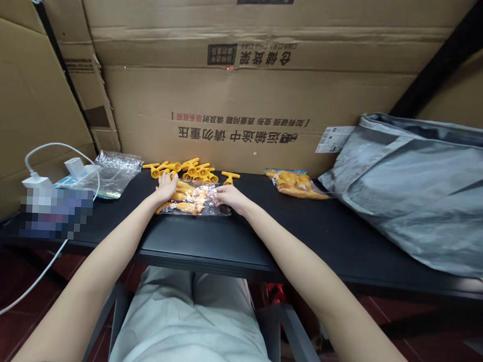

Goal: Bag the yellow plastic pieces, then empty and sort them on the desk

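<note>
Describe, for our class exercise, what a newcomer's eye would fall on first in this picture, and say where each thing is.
Probably the bright yellow pieces heaped on the black table, just beyond a clear bag of similar ones between the left hand and right hand. Next, perhaps, the big cardboard sheet behind, its printing upside down, and the bulky grey bag at the right.

Room to pass lay on the bench (pixel 254 244) between the clear bag (pixel 189 206) and the packet (pixel 295 184) farther right. Yellow pieces (pixel 202 172) and cardboard (pixel 246 95) blocked the far side, the grey bag (pixel 419 195) the right, the charger (pixel 38 183) and cable (pixel 61 144) the left.
</note>
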Demonstrator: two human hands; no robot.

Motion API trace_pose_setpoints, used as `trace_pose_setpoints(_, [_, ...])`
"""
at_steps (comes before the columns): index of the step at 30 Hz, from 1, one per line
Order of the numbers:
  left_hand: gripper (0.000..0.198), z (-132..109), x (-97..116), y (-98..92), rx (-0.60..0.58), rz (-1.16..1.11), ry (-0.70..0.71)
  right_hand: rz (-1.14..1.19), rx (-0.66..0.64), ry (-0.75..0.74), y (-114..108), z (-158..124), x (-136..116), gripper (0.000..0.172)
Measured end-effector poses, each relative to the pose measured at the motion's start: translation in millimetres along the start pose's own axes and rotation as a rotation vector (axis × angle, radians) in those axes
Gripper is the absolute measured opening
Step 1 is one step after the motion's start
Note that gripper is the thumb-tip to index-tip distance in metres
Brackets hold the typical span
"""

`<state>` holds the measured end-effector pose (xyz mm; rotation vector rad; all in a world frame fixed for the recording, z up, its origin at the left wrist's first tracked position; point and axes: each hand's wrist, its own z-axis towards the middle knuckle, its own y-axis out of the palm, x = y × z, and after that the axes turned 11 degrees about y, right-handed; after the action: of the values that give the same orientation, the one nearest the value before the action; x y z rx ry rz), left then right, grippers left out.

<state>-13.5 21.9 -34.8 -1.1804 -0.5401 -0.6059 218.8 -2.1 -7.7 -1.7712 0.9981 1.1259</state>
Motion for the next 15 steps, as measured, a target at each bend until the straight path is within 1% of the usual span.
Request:
trace_pose_setpoints(3, [0.057, -2.9, 3.9, -1.3, -0.006, 0.007, -0.062, -0.113, 0.005, -0.044, 1.0, -1.7, 0.1, 0.010])
trace_pose_setpoints(5, [0.058, -6.6, 8.1, -3.7, -0.013, 0.034, -0.036, -0.194, -0.016, -0.075, 0.5, -3.5, -0.6, 0.008])
trace_pose_setpoints(7, [0.058, -10.4, 12.0, -6.1, -0.019, 0.069, -0.013, -0.271, -0.028, -0.114, -2.5, -3.8, -1.9, 0.012])
trace_pose_setpoints(9, [0.057, -13.3, 15.1, -7.9, -0.026, 0.096, -0.004, -0.315, 0.025, -0.148, -9.1, -1.4, -3.0, 0.013])
trace_pose_setpoints(10, [0.057, -14.2, 16.3, -8.5, -0.030, 0.105, -0.006, -0.325, 0.100, -0.168, -14.1, 1.1, -3.2, 0.013])
trace_pose_setpoints(11, [0.057, -14.9, 17.3, -8.9, -0.036, 0.112, -0.009, -0.331, 0.209, -0.189, -20.1, 4.2, -2.8, 0.014])
trace_pose_setpoints(12, [0.058, -15.3, 18.0, -9.0, -0.041, 0.117, -0.012, -0.343, 0.349, -0.218, -27.0, 7.7, -1.7, 0.016])
trace_pose_setpoints(14, [0.059, -15.3, 18.3, -8.5, -0.050, 0.129, -0.018, -0.391, 0.668, -0.291, -42.2, 15.3, 2.8, 0.020])
trace_pose_setpoints(15, [0.060, -15.0, 17.6, -7.8, -0.051, 0.134, -0.020, -0.425, 0.775, -0.311, -49.7, 19.1, 6.2, 0.023])
